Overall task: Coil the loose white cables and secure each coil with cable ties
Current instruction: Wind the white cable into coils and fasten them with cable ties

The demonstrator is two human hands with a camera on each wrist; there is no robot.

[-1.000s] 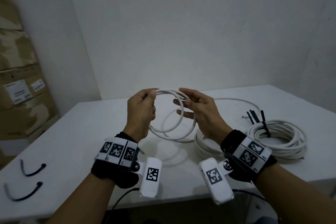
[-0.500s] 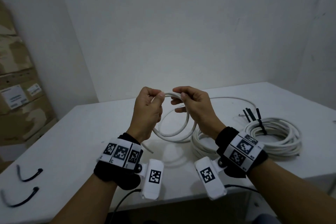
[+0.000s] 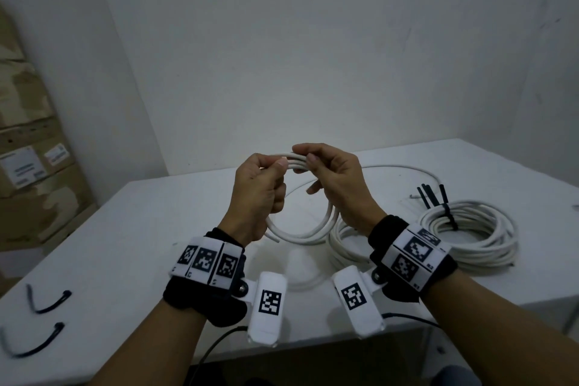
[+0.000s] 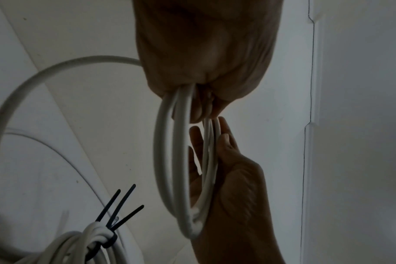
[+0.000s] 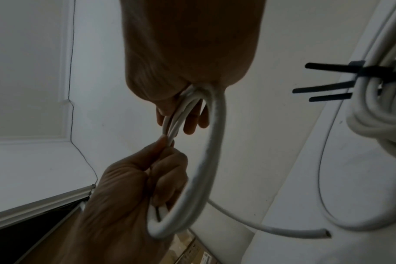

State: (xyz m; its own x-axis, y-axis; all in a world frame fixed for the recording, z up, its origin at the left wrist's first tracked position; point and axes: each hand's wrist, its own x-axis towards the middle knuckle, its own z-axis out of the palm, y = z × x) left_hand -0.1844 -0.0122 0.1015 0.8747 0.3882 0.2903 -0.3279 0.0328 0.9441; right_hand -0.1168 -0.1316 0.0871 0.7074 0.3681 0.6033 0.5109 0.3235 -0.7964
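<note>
Your left hand and right hand both pinching the top of a small white cable coil above the worktop, tied coil at 3 o'clock, right wrist view alone showing the cable's cut end, head view alone showing two black ties at 8 o'clock.

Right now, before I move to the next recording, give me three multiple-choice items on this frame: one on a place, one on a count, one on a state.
1. Where does the finished white cable coil bound with black ties lie?
A. on the white table, to the person's right
B. on the cardboard boxes
C. in the left hand

2. How many loose black cable ties lie at the table's left edge?
A. none
B. two
C. five

3. What is the state of the small white cable loop?
A. flat on the table
B. tied off
C. held up by both hands, untied

Key: 1 A, it rests by the right wrist. 2 B, two curved ties show. 3 C, the left hand and right hand pinch its top.
</note>
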